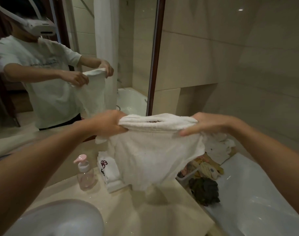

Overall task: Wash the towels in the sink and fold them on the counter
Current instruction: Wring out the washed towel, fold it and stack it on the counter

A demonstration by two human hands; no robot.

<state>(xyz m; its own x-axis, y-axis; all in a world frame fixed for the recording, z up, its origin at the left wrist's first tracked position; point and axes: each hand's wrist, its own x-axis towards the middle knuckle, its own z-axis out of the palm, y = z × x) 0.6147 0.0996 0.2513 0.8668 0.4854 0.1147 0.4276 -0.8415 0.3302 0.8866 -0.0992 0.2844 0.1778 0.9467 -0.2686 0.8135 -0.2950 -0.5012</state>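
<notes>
Both hands held a white towel [154, 150] up above the worktop [142, 212]: left hand [109, 123] gripped one top corner, right hand [205, 123] pinched the other.

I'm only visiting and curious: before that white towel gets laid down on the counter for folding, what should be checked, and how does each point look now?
1. Both hands hold the towel's top edge: ok. The left hand grips one end, the right hand pinches the other.
2. White towel hangs free above the counter: ok.
3. Bare counter below it: ok.
4. Pump bottle stands apart from the towel: ok.
5. Folded cloth with a logo lies right beside the hanging towel: not ok, it may get covered.
6. Towel washed and wrung: cannot tell.
</notes>
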